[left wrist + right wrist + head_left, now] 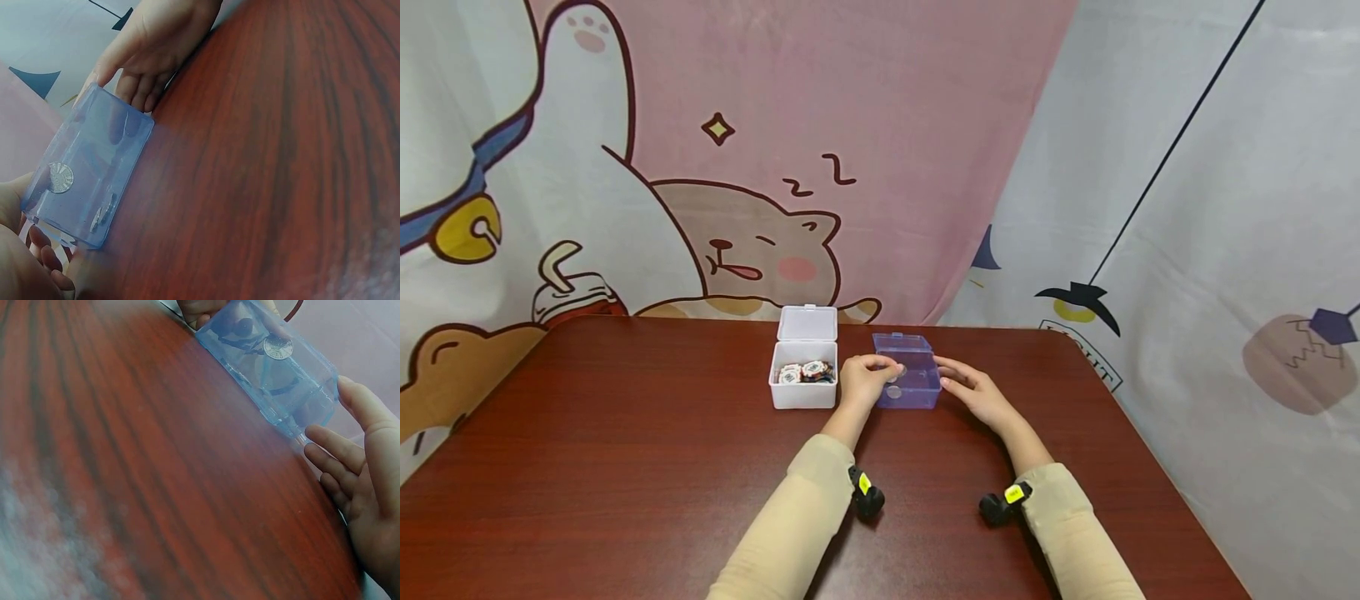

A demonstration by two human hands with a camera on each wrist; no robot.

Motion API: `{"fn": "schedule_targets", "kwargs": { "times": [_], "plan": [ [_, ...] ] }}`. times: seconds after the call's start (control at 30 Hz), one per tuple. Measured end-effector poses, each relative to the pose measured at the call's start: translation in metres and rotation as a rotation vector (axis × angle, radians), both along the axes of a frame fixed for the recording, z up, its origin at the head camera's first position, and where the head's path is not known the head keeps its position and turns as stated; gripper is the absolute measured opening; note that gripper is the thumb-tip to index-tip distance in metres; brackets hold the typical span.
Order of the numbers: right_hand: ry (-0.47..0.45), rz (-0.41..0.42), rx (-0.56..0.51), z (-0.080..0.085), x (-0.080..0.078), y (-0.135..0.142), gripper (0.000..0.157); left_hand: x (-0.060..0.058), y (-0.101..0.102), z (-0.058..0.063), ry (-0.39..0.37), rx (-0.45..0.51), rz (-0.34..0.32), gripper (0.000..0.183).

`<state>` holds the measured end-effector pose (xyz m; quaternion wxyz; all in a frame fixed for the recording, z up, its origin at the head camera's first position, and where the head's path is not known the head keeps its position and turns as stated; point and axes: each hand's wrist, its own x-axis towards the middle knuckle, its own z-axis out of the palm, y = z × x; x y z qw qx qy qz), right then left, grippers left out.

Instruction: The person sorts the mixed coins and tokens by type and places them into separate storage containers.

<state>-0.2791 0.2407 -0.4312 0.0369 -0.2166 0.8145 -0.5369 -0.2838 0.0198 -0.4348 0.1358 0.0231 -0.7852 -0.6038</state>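
Note:
A translucent blue-purple box (917, 396) stands on the table with its lid (902, 342) tipped back. My left hand (859, 385) reaches over its left side and pinches a coin (61, 177) inside it, near the top. Lower down in the box lie other coins (97, 220), seen through the wall. My right hand (976, 393) rests against the box's right end; its thumb (357, 400) touches near the rim, and the other fingers (334, 447) stretch out lower down.
Just left of the purple box stands a white box (803, 397) with its lid (807, 323) up. Several patterned round discs (814, 371) fill it. Both stand near the far edge of the brown table (647, 467), before a printed cloth (917, 125).

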Motion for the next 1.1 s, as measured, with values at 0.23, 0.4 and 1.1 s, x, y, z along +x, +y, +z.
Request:
{"fn": "schedule_targets", "kwargs": {
  "times": [0.23, 0.4, 1.1],
  "plan": [
    [0.008, 0.009, -0.008, -0.001, 0.0, -0.001, 0.046, -0.001, 0.0, 0.0, -0.008, 0.029, -0.008, 0.014],
    [0.017, 0.013, -0.008, -0.001, -0.001, -0.002, 0.045, -0.002, -0.001, 0.0, -0.004, 0.038, -0.017, 0.016],
    [0.018, -0.061, -0.018, -0.003, -0.005, 0.007, 0.044, 0.007, -0.003, 0.009, 0.027, 0.055, -0.1, 0.033]
  ]
}}
